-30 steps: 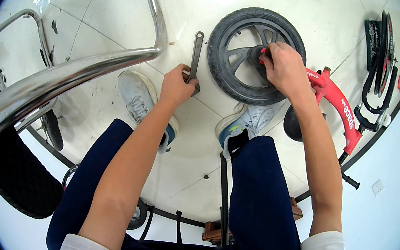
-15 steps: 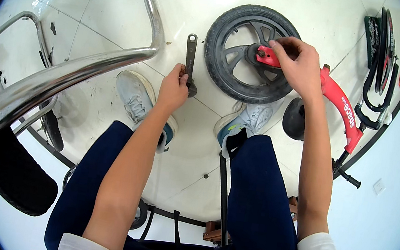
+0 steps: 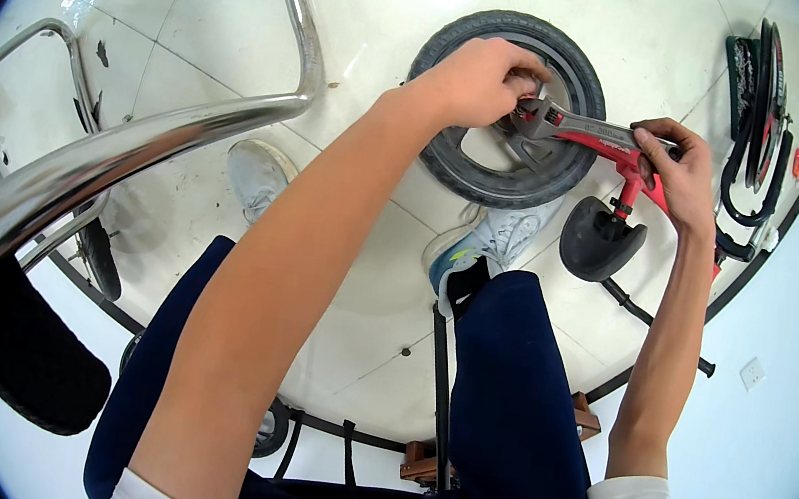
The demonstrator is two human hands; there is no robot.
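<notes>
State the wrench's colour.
The wrench is metallic grey; it shows best in the head view.

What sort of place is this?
Probably an indoor room used as a small workshop, though I can't be certain: tiled floor, wall socket, and an adjustable wrench held over a black wheel.

The middle of the wheel (image 3: 504, 185) is largely hidden by the left hand (image 3: 482, 84) and wrench (image 3: 592, 129). The left forearm (image 3: 261, 302) covers much of the left shoe (image 3: 256, 175). Metal tubing (image 3: 130, 148) is cut off at the top edge.
</notes>
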